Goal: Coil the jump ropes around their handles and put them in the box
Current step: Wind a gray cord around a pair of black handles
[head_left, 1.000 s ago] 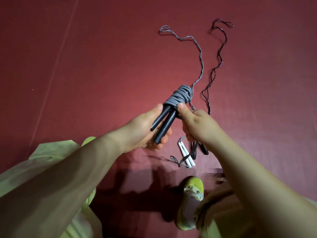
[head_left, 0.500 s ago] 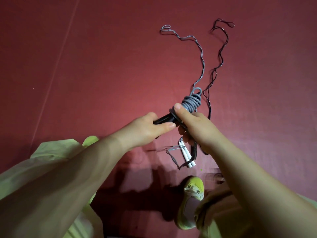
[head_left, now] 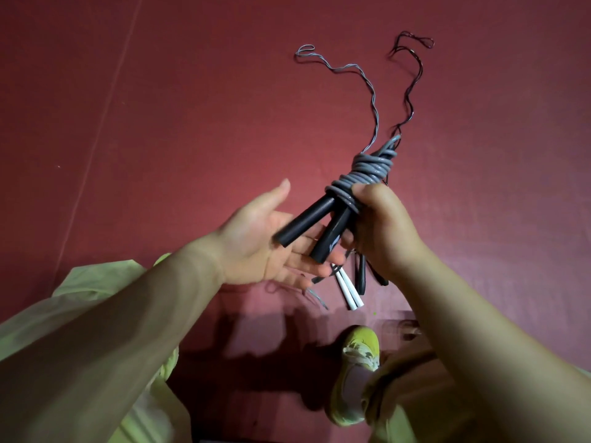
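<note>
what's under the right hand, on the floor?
Below the right hand, white handles and black handles lie on the red floor. Their upper ends and ropes there are covered.

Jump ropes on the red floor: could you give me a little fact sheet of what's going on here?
held rope: grey rope coiled round two black handles
right hand: grips the coil
left hand: open, palm up under the handles
on floor: thin grey rope, dark rope, white handles
floor: dark red
box: not in view
</note>
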Demonstrator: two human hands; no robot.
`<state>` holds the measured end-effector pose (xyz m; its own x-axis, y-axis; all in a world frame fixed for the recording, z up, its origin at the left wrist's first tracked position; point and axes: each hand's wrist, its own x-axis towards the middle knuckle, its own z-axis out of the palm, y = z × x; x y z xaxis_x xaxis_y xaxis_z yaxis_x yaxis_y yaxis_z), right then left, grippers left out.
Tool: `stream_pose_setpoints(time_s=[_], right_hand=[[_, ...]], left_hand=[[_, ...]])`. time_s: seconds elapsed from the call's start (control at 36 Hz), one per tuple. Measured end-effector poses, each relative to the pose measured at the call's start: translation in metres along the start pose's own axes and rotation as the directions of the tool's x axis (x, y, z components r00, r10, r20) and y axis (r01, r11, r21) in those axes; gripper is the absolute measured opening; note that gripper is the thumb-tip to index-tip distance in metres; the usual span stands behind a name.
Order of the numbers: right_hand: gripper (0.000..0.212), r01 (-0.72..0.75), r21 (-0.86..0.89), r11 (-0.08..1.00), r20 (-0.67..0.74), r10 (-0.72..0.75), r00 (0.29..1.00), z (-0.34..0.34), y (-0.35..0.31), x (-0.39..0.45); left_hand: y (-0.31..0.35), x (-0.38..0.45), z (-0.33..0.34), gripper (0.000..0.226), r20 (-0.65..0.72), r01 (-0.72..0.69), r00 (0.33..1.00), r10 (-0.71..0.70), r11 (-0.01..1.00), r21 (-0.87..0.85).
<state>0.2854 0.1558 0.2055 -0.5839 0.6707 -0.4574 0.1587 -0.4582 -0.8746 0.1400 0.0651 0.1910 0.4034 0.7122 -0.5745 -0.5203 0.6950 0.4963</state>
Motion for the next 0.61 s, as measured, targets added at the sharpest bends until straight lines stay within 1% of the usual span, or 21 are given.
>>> stream_pose_setpoints(time_s=[0.06,0.11,0.17,0.22,0.33,0.44,0.53,0.61], right_hand=[[0.022,-0.007,0.094,0.996,0.087,-0.001,0.996,0.002,-0.004,-0.003],[0.024,-0.008,0.106,0.994,0.16,-0.009,0.987,0.004,-0.006,-0.004],[0.027,-0.003,0.025,1.0,0.196,-0.002,0.981,0.003,-0.004,-0.001],[0.034,-0.021,-0.069,0.997,0.216,0.035,0.976,0.001,-0.001,0.003],[0.04,-0.069,-0.183,0.981,0.173,0.101,0.98,-0.006,0.001,0.007],[0.039,-0.126,-0.313,0.941,0.064,0.154,0.986,-0.01,0.002,0.007],[0.04,-0.169,-0.34,0.925,0.042,0.195,0.98,-0.009,0.003,0.006],[0.041,-0.179,-0.363,0.914,0.024,0.201,0.979,-0.009,0.002,0.004]], left_hand=[[-0.001,-0.001,0.002,0.088,0.101,0.01,0.995,-0.005,0.998,-0.057],[-0.004,-0.001,0.004,0.086,0.132,0.045,0.991,-0.038,0.998,-0.053],[-0.003,-0.003,0.006,0.082,0.15,0.06,0.987,-0.05,0.996,-0.063],[-0.002,-0.005,0.005,0.076,0.146,0.057,0.988,-0.044,0.995,-0.083],[-0.001,-0.002,0.001,0.066,0.054,0.065,0.997,-0.062,0.996,-0.054],[-0.001,0.002,-0.001,0.063,-0.109,0.1,0.99,-0.093,0.993,0.06],[-0.002,0.004,0.0,0.062,-0.167,0.107,0.982,-0.085,0.986,0.125],[-0.002,0.005,0.0,0.062,-0.201,0.107,0.977,-0.073,0.98,0.168]])
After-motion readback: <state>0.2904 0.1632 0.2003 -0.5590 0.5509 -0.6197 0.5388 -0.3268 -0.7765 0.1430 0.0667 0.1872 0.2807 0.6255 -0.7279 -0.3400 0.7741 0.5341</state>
